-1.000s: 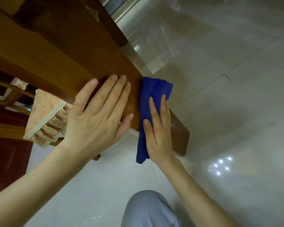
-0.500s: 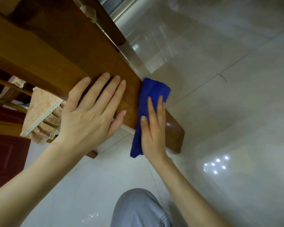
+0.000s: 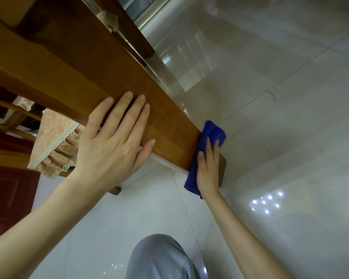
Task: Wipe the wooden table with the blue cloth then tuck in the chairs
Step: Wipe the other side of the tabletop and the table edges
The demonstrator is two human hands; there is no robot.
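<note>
Head view: blue cloth beneath flat, straight-fingered right grip on wooden table.

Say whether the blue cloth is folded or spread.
Folded: the blue cloth forms a narrow pad under the right hand, draped over the brown wooden beam.

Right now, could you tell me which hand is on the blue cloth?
The right hand, fingers straight on the blue cloth at the end of the wooden table; the left hand lies flat on bare wood.
</note>
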